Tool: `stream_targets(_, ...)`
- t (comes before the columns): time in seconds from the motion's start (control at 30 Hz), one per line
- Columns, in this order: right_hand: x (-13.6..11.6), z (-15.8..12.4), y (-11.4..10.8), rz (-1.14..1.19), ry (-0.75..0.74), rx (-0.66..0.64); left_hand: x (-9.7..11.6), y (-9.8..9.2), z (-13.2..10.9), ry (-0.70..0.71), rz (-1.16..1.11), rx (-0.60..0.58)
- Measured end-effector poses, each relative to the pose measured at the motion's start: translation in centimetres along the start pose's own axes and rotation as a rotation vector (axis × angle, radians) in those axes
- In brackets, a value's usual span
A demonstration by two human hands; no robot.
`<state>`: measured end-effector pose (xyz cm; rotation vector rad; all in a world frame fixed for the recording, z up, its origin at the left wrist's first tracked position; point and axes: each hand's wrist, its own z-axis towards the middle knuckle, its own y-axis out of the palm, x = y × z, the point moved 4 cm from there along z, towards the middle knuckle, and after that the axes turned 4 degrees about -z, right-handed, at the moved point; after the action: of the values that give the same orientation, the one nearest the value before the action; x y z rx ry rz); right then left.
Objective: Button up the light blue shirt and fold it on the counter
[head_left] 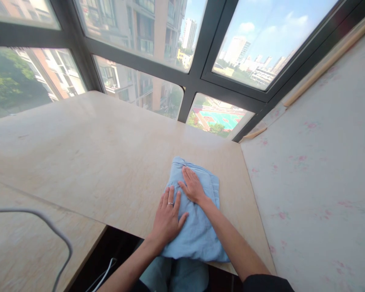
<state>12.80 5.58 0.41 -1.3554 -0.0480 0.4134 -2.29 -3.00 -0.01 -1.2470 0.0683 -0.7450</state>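
Note:
A light blue folded garment (197,231) lies on the beige stone-look counter (115,162), its near edge reaching the counter's front edge. My left hand (168,215), with a ring on one finger, rests on the garment's left side, fingers spread. Farther up the cloth, my right hand (192,184) lies flat with its fingers stretched out and the thumb apart. Neither hand grips the fabric. Layered folds show along the garment's right side; its exact kind cannot be made out while folded.
Dark-framed windows (197,79) rise behind the counter. A flowered wall (307,182) borders it on the right. At the lower left, a grey cable (53,227) curves over the counter, and a white cable (106,273) hangs in the dark gap beside my legs (176,275).

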Motion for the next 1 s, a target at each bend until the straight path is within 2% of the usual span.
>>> stream_targets(0.33,0.4,0.2,0.3,0.0,0.014,-0.073,-0.1,0.1,0.1,0.003,0.003,-0.018)
stream_targets(0.67,-0.1,-0.1,-0.5,-0.056,0.057,-0.101,-0.1,-0.2,-0.2,0.025,-0.008,-0.041)
stream_targets(0.87,-1.7,-4.2,-1.9,-0.066,0.127,-0.065,0.1,-0.5,0.2,0.036,-0.056,-0.076)
stream_targets(1.0,-2.7,-7.9,-3.0,-0.068,0.133,-0.02,1.2,-0.2,0.9,0.043,-0.089,-0.104)
